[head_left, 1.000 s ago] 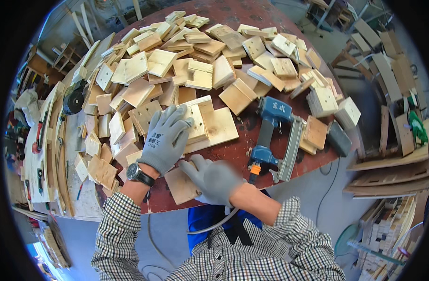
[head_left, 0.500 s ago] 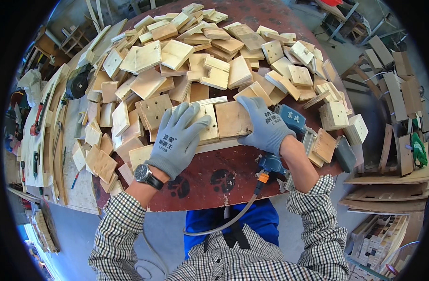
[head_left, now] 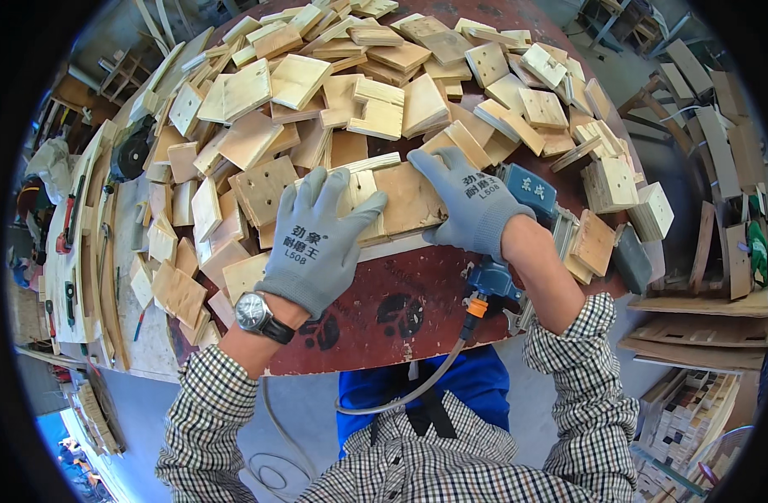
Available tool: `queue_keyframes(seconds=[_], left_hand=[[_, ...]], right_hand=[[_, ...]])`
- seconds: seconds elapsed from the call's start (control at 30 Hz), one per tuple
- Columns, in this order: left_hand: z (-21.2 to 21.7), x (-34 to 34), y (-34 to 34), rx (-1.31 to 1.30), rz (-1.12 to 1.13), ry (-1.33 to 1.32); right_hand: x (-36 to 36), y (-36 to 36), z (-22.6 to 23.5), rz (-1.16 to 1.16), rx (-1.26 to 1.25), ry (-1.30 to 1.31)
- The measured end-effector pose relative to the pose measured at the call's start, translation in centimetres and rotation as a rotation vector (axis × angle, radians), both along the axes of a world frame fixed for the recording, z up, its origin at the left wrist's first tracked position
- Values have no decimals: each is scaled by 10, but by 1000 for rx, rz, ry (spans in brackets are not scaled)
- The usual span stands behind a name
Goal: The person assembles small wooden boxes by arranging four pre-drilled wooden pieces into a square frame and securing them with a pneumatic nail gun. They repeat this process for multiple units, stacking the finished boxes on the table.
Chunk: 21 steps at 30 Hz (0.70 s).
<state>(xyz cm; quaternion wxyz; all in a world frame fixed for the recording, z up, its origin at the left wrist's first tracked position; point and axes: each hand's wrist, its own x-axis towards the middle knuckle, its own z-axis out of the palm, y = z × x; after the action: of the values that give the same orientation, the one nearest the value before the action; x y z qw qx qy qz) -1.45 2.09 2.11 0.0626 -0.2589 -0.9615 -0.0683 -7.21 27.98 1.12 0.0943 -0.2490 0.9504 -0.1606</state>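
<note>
the left hand (head_left: 317,239), gloved in grey, lies palm down with fingers spread; its tips rest on a pale block (head_left: 361,189), more likely steadying it from above than gripping it. the right hand (head_left: 472,201), gloved too, spans the end of a brown block (head_left: 407,197), one finger toward the far edge and the thumb at the near one, a hold that seems to square it against its pale neighbour. both blocks sit on a flat board (head_left: 401,246), whose near edge shows along the red table (head_left: 350,335); a thin strip (head_left: 371,163) runs behind them, perhaps as a stop. under the right forearm lies a blue nail gun (head_left: 531,189), partly hidden, probably put there to be within reach, its hose (head_left: 417,394) curving toward the body. beyond, a heap of wood blocks (head_left: 301,81) crowds the far side, seemingly leaving the near edge for handwork.
</note>
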Motion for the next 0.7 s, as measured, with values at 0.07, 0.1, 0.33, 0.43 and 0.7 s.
queue_keyframes(seconds=[0.07, 0.1, 0.33, 0.43, 0.7], left_hand=[[-2, 0, 1, 8, 7, 15], [-5, 0, -1, 15, 5, 35], [-15, -2, -22, 123, -30, 51], [-4, -1, -17, 227, -24, 25], [4, -19, -39, 299, -40, -214]], right_hand=[[0, -1, 3, -8, 17, -24], [0, 1, 1, -7, -10, -15], [2, 1, 2, 0, -43, -38], [-3, 4, 2, -4, -56, -48], [2, 2, 5, -27, -35, -87]])
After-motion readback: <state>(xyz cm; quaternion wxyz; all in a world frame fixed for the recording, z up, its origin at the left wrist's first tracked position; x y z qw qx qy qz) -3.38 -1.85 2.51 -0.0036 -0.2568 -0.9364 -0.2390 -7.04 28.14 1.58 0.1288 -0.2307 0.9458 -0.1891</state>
